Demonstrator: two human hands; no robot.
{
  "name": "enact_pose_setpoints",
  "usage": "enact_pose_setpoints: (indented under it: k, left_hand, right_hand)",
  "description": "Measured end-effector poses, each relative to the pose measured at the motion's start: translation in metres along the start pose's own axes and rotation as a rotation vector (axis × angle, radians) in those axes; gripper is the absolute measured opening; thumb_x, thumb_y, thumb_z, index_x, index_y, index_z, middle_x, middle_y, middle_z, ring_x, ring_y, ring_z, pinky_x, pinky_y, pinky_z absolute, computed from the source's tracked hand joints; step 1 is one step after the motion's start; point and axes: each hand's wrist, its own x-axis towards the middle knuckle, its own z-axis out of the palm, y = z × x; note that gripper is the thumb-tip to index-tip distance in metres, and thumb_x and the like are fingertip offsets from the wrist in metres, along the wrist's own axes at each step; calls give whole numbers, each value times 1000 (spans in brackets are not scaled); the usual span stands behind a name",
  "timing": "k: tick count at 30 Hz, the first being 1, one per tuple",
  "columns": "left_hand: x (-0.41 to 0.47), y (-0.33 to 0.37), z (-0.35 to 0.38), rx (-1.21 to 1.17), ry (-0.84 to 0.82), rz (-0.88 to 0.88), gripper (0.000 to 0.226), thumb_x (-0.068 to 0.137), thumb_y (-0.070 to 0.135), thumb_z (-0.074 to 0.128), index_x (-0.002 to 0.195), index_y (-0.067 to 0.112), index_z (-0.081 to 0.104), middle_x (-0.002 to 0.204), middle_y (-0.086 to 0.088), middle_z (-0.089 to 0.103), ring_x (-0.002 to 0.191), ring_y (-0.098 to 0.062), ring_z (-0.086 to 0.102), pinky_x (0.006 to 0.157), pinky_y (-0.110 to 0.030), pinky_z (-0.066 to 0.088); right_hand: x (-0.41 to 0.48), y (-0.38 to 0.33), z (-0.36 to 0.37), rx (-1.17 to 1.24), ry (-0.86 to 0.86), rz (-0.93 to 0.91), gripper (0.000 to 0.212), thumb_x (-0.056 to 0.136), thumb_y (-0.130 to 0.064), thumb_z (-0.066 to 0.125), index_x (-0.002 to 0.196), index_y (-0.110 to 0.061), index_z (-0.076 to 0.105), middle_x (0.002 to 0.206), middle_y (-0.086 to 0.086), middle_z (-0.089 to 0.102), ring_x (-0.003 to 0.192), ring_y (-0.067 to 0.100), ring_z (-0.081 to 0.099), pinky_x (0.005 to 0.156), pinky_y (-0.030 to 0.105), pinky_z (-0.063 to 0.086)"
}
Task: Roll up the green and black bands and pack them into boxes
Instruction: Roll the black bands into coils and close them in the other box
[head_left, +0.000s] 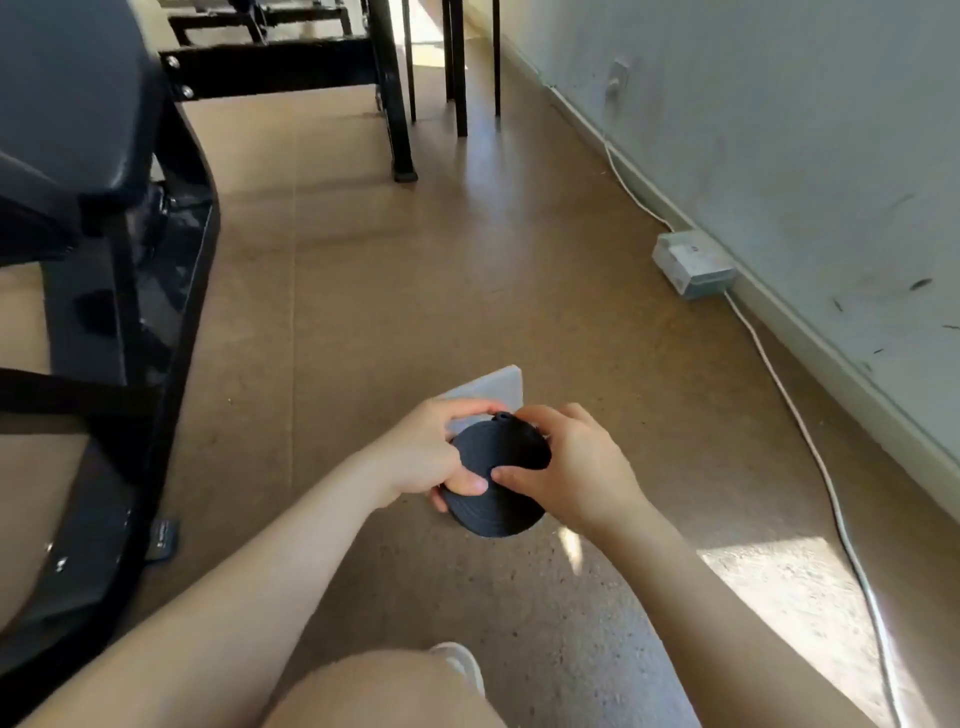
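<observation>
Two hands curled round one rolled black band (498, 475), left hand (423, 452), right hand (576, 467), thumbs pressing its face.

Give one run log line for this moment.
left hand: grips black band roll; right hand: grips it; white box: behind hands

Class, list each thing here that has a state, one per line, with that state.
black band: rolled up, held by both hands.
left hand: grips the band.
right hand: grips the band.
white box: on the floor behind the hands, partly hidden.
small box: on the floor against the wall.
white cable: slack along the wall.
</observation>
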Motion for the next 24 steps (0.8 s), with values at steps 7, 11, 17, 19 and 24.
enact_pose_setpoints:
  k: [7, 11, 17, 19, 24]
  left_hand:
    - [71, -73, 20, -198, 20, -165, 74, 72, -9, 71, 121, 43, 55, 113, -7, 63, 85, -29, 68, 50, -28, 51]
    - [99, -97, 32, -322, 71, -228, 72, 73, -8, 71, 118, 46, 56, 118, -1, 60, 95, -31, 65, 56, -31, 55]
    - [126, -120, 41, -353, 61, -277, 69, 78, -5, 67, 124, 44, 50, 125, 2, 54, 98, -28, 63, 59, -34, 58]
    - [134, -117, 42, -292, 22, -301, 67, 82, -2, 65, 127, 43, 44, 127, -1, 50, 99, -29, 62, 61, -37, 60]
    - [154, -110, 41, 104, -70, -373, 59, 86, 13, 59, 136, 32, 34, 120, -7, 52, 99, -28, 58, 75, -45, 59]
  right_hand:
    - [45, 47, 64, -231, -401, -11, 125, 56, -58, 83, 150, -20, 12, 149, -3, 25, 134, 21, 38, 95, 44, 49]
    - [67, 63, 96, -308, -351, -33, 131, 53, -61, 82, 151, -18, 6, 150, -2, 22, 138, 23, 30, 96, 45, 48]
    - [97, 85, 126, -346, -337, -82, 111, 53, -50, 79, 142, -19, 22, 133, 0, 36, 122, 24, 43, 89, 42, 48]
    - [108, 91, 130, -352, -371, -68, 110, 51, -49, 80, 141, -19, 25, 129, 0, 38, 120, 24, 44, 90, 44, 48]
    - [127, 102, 137, -338, -476, 1, 96, 48, -46, 82, 127, -19, 33, 119, 0, 40, 111, 24, 46, 77, 37, 44]
